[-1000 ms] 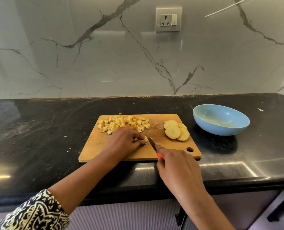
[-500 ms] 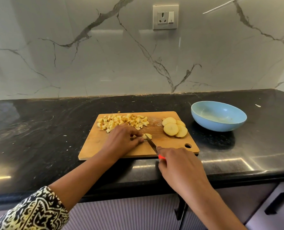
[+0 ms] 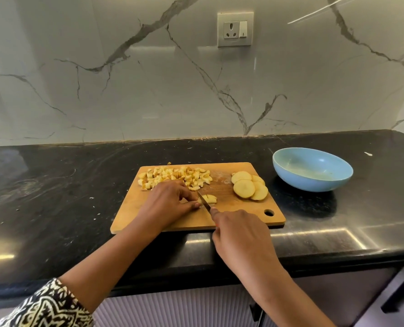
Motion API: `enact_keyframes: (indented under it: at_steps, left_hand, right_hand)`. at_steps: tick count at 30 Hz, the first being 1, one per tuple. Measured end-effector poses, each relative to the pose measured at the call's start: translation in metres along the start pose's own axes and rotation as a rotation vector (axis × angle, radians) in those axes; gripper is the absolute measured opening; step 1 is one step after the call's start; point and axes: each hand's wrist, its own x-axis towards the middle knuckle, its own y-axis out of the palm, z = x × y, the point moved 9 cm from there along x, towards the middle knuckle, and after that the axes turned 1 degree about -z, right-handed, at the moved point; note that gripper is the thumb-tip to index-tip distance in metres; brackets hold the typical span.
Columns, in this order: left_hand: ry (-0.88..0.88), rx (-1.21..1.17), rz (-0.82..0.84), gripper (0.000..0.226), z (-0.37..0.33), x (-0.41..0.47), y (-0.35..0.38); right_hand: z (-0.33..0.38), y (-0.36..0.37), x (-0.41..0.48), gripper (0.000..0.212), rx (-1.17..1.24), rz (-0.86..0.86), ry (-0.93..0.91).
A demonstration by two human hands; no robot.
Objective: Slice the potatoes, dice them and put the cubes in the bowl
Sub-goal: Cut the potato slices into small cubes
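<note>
The right hand [image 3: 241, 234] grips the knife [image 3: 205, 204] at the near edge of the cutting board [image 3: 146, 220]. Just ahead of that grip the blade lies across a cut slice [image 3: 210, 198], which the left hand [image 3: 167, 204] holds from the left side. Farther back and left of the grip, a heap of cubes [image 3: 175, 177] sits along the board's far edge. Back and right of the grip, whole slices [image 3: 248, 188] overlap on the board. Farther right again, off the board, the bowl [image 3: 312, 171] stands on the counter [image 3: 54, 185]. A wall socket [image 3: 235, 29] sits high behind it all.
</note>
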Motion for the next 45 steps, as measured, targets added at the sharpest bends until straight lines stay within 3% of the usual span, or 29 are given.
enact_keyframes:
  at_steps: [4, 7, 12, 16, 19, 21, 26, 28, 31, 34, 37, 39, 45]
  left_hand:
    - [0.004, 0.003, -0.013, 0.022, 0.001, 0.000, 0.002]
    - [0.015, 0.037, -0.026, 0.022, 0.000, -0.002, 0.002]
    - [0.039, 0.052, 0.001, 0.029, 0.002, 0.000, 0.003]
    - [0.284, 0.074, 0.063, 0.041, -0.019, 0.000, 0.009]
    - [0.494, 0.197, 0.266, 0.044, -0.035, 0.001, 0.031]
    - [0.560, 0.284, 0.304, 0.041, -0.038, 0.010, 0.038]
    - [0.694, 0.579, 0.183, 0.033, -0.036, 0.036, 0.032]
    - [0.672, 0.621, 0.095, 0.028, -0.028, 0.045, 0.025]
    - [0.599, 0.385, 0.003, 0.022, -0.024, 0.050, 0.009]
    - [0.602, 0.169, 0.114, 0.033, -0.031, 0.037, 0.009]
    - [0.727, 0.269, 0.223, 0.043, -0.033, 0.014, 0.027]
    - [0.719, 0.302, 0.224, 0.043, -0.026, 0.013, 0.033]
    - [0.705, 0.575, -0.004, 0.031, -0.020, 0.038, 0.026]
  right_hand:
    - [0.007, 0.005, 0.012, 0.025, -0.044, 0.055, -0.016]
    - [-0.001, 0.003, -0.009, 0.033, -0.004, 0.044, -0.049]
    - [-0.043, -0.020, -0.019, 0.038, 0.314, -0.039, 0.050]
    - [-0.085, -0.027, -0.004, 0.039, 0.489, -0.339, 0.144]
    - [-0.091, -0.018, 0.002, 0.038, 0.557, -0.380, 0.162]
    - [-0.091, -0.017, 0.005, 0.038, 0.567, -0.380, 0.160]
    - [-0.093, -0.012, 0.011, 0.039, 0.556, -0.318, 0.172]
    - [-0.093, -0.012, 0.010, 0.039, 0.553, -0.316, 0.171]
    - [-0.096, -0.012, 0.009, 0.040, 0.573, -0.322, 0.181]
    - [-0.096, -0.012, 0.009, 0.040, 0.586, -0.323, 0.181]
    - [-0.097, -0.011, 0.009, 0.040, 0.586, -0.326, 0.183]
    - [-0.098, -0.010, 0.009, 0.041, 0.586, -0.330, 0.181]
    - [-0.100, -0.006, 0.011, 0.040, 0.590, -0.334, 0.172]
